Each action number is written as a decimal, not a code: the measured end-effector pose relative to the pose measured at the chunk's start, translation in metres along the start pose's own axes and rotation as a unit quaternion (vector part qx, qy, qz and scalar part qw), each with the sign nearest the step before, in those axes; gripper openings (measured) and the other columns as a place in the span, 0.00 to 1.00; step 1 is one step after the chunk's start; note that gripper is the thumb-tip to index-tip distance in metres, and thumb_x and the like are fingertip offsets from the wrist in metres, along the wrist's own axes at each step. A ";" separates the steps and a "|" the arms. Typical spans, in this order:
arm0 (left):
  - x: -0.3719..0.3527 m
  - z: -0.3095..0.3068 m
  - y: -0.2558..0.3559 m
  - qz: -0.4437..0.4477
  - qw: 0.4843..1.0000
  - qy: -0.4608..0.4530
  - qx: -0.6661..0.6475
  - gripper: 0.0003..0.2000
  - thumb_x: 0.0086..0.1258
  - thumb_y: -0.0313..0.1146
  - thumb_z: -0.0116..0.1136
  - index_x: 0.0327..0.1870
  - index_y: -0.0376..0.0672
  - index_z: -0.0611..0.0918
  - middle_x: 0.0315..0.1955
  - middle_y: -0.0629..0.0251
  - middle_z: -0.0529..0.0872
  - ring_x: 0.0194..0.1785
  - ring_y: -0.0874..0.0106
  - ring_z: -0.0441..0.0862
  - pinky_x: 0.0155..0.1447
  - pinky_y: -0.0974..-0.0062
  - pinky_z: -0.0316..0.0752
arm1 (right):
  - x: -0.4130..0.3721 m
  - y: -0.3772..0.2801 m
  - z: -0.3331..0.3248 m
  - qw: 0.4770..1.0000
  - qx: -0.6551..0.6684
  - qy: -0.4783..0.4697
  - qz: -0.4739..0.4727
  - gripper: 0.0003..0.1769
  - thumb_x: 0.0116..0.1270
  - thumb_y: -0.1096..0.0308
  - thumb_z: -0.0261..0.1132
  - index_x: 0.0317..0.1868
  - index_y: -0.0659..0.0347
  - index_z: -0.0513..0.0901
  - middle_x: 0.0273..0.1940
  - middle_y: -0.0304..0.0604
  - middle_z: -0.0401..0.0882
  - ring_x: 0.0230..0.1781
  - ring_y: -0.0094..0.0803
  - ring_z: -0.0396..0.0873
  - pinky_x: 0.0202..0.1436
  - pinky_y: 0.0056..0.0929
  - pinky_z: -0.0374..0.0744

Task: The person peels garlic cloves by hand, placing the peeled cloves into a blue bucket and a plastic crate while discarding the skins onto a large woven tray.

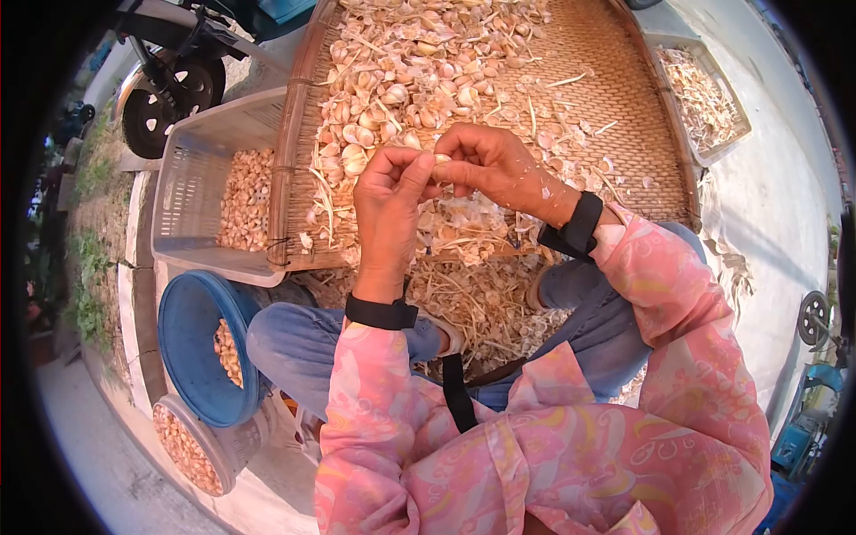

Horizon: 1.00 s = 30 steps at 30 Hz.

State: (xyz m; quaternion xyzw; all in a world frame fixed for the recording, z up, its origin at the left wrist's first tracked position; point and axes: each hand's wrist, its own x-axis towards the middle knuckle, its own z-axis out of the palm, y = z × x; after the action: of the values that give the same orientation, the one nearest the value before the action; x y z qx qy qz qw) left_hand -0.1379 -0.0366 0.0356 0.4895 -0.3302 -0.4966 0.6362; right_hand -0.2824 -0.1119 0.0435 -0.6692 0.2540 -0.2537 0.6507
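Note:
My left hand (390,207) and my right hand (504,172) meet over the near part of a woven bamboo tray (615,80). Between their fingertips sits a small pale garlic clove (440,159), mostly covered by the fingers. Both hands are pinched closed on it. Just beyond my fingers lies a heap of garlic cloves (392,94), mixed with dry skins and stalks. Loose papery garlic skins (464,223) are spread on the tray under my wrists. Flecks of skin cling to the back of my right hand.
Left of the tray stands a grey plastic crate (192,192) with cloves in it. A blue bucket (192,357) and a pale bucket (192,450) of cloves stand nearer me. Another crate (700,98) with dry scraps is at right. Garlic waste (481,312) covers the ground between my legs.

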 end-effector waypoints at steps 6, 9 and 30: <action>0.000 0.006 -0.012 -0.003 0.990 0.041 -0.136 0.07 0.67 0.32 0.57 0.40 0.38 0.76 0.28 0.70 0.79 0.25 0.83 0.73 0.30 0.87 0.70 | 0.004 0.003 -0.001 0.996 0.064 0.052 -0.022 0.10 0.67 0.63 0.60 0.42 0.62 0.74 0.31 0.37 0.77 0.27 0.18 0.76 0.30 0.17 0.77; -0.003 0.013 -0.007 -0.044 0.979 0.080 -0.182 0.07 0.68 0.32 0.57 0.38 0.38 0.76 0.28 0.69 0.79 0.25 0.83 0.72 0.29 0.88 0.69 | 0.007 -0.007 -0.006 0.987 0.133 0.078 0.051 0.10 0.68 0.63 0.59 0.41 0.61 0.73 0.34 0.39 0.78 0.28 0.19 0.76 0.31 0.19 0.78; -0.015 -0.008 0.002 -0.108 0.943 0.079 -0.305 0.06 0.68 0.32 0.57 0.36 0.39 0.76 0.29 0.68 0.77 0.28 0.80 0.72 0.29 0.88 0.67 | 0.009 0.005 -0.005 0.997 -0.057 0.013 0.043 0.11 0.71 0.63 0.54 0.36 0.62 0.73 0.19 0.31 0.69 0.15 0.14 0.64 0.18 0.15 0.64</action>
State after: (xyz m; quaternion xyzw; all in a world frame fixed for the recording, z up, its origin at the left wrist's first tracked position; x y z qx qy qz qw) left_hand -0.1347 -0.0200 0.0357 0.3424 -0.0570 -0.5990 0.7216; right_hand -0.2790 -0.1218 0.0386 -0.6902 0.3044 -0.2195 0.6187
